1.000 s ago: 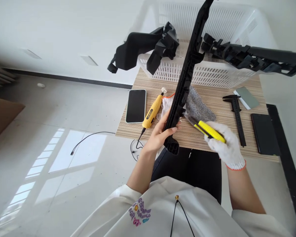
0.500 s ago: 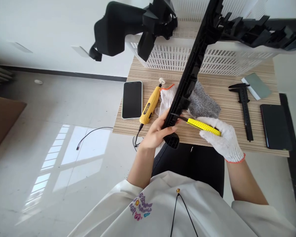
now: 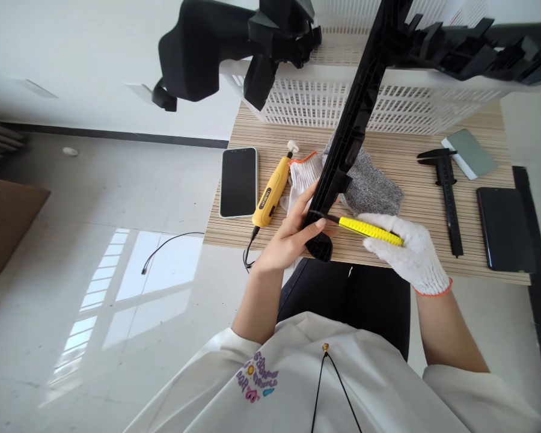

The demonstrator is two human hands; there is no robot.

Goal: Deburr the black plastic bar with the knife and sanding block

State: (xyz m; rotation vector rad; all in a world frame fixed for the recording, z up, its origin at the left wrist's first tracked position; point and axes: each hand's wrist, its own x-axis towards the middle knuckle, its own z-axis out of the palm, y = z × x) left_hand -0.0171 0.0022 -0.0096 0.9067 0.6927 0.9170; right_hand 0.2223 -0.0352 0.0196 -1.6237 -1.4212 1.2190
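My bare left hand (image 3: 291, 237) grips the lower end of a long black plastic part (image 3: 349, 135) that slants up towards the white basket. My right hand (image 3: 412, 252), in a white knit glove, is closed round a yellow utility knife (image 3: 369, 229). The knife's tip touches the black part just above my left thumb. Behind the part, a white glove (image 3: 304, 175) and a grey glove (image 3: 372, 187) lie on the striped wooden table (image 3: 397, 168).
A white slatted basket (image 3: 342, 102) at the table's back carries black plastic parts (image 3: 234, 45) hanging over its rim. On the table lie a phone (image 3: 238, 181), a yellow rotary tool (image 3: 270, 193) with cord, a black caliper (image 3: 448, 195), a grey block (image 3: 471, 153) and a dark phone (image 3: 505, 228).
My right hand moved the knife left until its tip met the black part. The view shifted, and my left hand slid slightly up with the part.
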